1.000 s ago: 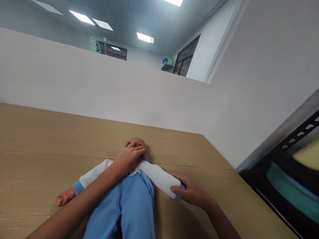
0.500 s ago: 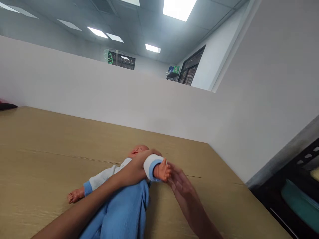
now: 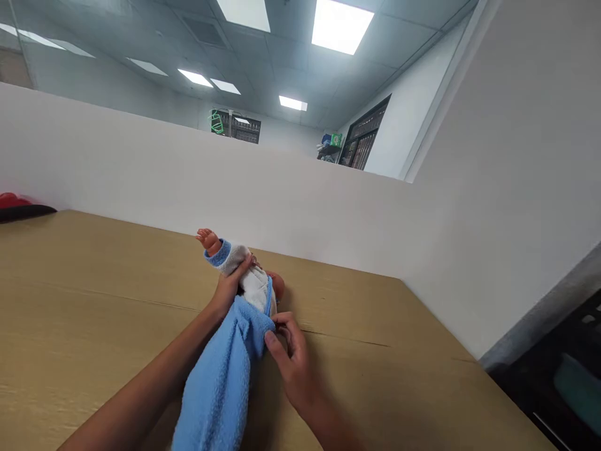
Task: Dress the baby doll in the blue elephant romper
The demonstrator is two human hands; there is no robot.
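Note:
A baby doll (image 3: 253, 285) in a blue and white fleece suit lies turned on its side on the wooden table (image 3: 94, 275). One doll arm with a blue cuff sticks up at the far left. My left hand (image 3: 230, 285) is wrapped round the doll's white upper sleeve and shoulder. My right hand (image 3: 288, 351) pinches the blue fleece at the doll's chest, thumb on the cloth. The doll's head is mostly hidden behind its body. The blue legs of the suit (image 3: 216, 388) run toward me.
A white partition wall (image 3: 141, 169) stands along the table's far edge and another on the right. A red and black object (image 3: 19, 207) lies at the far left of the table. A dark crate (image 3: 558, 382) with teal contents sits at the lower right.
The doll has been rolled from its back onto its side, one arm now raised. My right hand moved from the doll's far arm to the blue fleece at its chest. The camera tilted up.

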